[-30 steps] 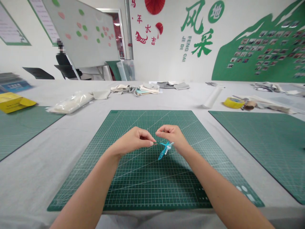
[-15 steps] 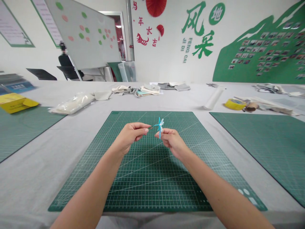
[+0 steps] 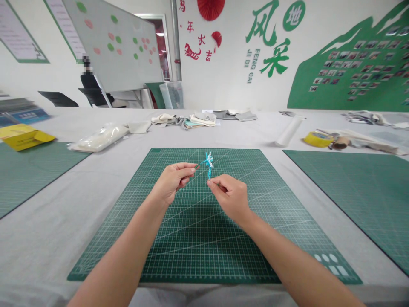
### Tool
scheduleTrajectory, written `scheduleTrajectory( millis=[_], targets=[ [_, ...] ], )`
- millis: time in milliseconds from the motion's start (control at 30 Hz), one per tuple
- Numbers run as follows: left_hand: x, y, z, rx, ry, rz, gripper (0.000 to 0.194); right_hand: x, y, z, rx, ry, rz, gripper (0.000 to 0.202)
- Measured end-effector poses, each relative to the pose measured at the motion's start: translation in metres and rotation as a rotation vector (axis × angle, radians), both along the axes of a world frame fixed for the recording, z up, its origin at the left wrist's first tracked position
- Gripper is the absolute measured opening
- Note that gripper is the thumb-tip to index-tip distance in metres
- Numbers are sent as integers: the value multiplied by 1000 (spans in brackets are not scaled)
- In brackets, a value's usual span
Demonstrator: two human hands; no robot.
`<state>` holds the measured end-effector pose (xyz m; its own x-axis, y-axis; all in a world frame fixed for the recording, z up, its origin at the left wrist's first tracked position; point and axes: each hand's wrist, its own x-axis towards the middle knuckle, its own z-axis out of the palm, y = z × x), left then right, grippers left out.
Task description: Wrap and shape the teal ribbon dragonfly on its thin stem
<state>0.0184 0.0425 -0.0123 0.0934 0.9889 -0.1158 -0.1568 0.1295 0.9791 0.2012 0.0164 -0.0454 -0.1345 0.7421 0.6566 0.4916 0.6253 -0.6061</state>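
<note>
A small blue craft flower [image 3: 208, 160] with white beads on its petals is held up over the green cutting mat [image 3: 191, 256]. My left hand [image 3: 175, 178] is closed, pinching the flower's thin stem between thumb and fingers; a bit of green and red shows at the fingertips. Pinched between the thumb and index finger of my right hand [image 3: 228, 194] is the lower end of a long blue petal, which hangs down from the flower. The beaded face is turned partly toward me and to the right.
Two more cutting mats lie at the left [image 3: 38, 175] and right [image 3: 358, 192]. Farther back are a yellow box [image 3: 25, 137], a plastic-wrapped packet [image 3: 99, 138], fabric scraps [image 3: 204, 118] and a roll of yellow tape [image 3: 318, 139]. A person in black [image 3: 87, 81] sits beyond the table.
The flower has turned so more of its beaded face shows, and it has shifted slightly left. My right hand has moved slightly lower, to the tip of the downward petal.
</note>
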Motion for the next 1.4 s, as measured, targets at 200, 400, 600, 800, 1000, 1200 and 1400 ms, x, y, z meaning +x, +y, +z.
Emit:
scheduleTrajectory(
  millis=[200, 400, 600, 800, 1000, 1200, 1400],
  targets=[
    [-3, 1, 1, -61, -116, -39, 27, 0, 2, -1, -32, 14, -63, 23],
    [-2, 2, 0, -51, -105, -20, 26, 3, 3, 2, -20, 29, -98, 22],
    [-1, 1, -1, -23, -75, -1, 29, 4, 2, 3, 51, -23, -95, 23],
    [3, -2, 2, 42, 86, 76, 27, 2, -3, 4, 120, -122, -70, 22],
    [5, -4, 3, 120, 334, 42, 22, 4, -3, 8, 226, -96, -66, 19],
    [9, -7, 2, 239, 595, -153, 18, 11, 0, 10, 295, -150, -60, 16],
    [9, -12, 6, 299, 679, -390, 18, 16, 8, 11, 247, -135, -67, 18]
  ],
)
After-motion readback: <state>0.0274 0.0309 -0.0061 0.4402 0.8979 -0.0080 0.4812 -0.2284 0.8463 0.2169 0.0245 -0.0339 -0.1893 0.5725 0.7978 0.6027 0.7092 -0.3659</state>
